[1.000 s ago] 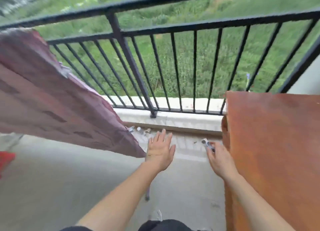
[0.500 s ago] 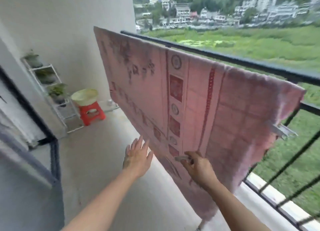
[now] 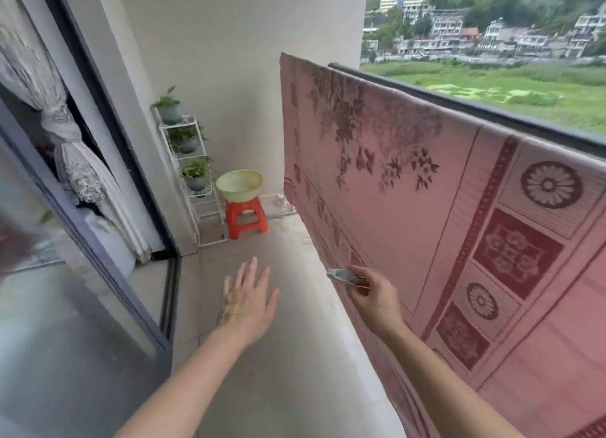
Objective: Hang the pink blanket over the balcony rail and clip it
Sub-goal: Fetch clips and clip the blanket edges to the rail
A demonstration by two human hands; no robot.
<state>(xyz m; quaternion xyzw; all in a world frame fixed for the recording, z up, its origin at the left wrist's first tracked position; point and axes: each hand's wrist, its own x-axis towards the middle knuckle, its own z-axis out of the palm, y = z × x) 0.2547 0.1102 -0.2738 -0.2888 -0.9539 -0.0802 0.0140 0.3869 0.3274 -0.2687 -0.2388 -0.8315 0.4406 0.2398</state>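
The pink blanket (image 3: 410,214), patterned with dark red flowers and squares, hangs draped over the black balcony rail (image 3: 459,99) on the right and reaches down toward the floor. My right hand (image 3: 373,295) is in front of the blanket's lower part and pinches a small pale clip (image 3: 342,276) between thumb and fingers. My left hand (image 3: 247,301) hovers over the floor with fingers spread and holds nothing. No clip on the blanket shows in this view.
A white plant rack (image 3: 193,175) with potted plants stands at the far wall. Beside it a green basin (image 3: 239,183) sits on a red stool (image 3: 246,219). A sliding glass door (image 3: 82,273) with a tied curtain lines the left.
My view has swung left from the railing and wooden cabinet to the far end of the balcony. My right hand keeps the clip; my left hand stays open. The clip at the blanket's right edge has left view.
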